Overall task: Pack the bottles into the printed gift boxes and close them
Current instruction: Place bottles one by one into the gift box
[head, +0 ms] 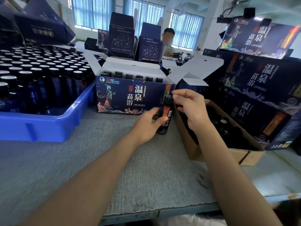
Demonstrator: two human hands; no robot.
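A dark printed gift box [123, 97] stands open in the middle of the table, its white flaps up and a row of black-capped bottles inside. In front of its right corner a dark bottle [166, 111] with a red label stands upright on the table. My left hand [147, 123] is wrapped around the bottle's lower body. My right hand [187, 103] pinches the bottle's black cap from above with thumb and forefinger.
A blue plastic tray [48, 123] full of upright dark bottles fills the left. A brown cardboard carton [211, 152] with dark items sits right of my hands. Closed printed boxes [260, 101] are stacked at the right. More open boxes and a seated person are behind.
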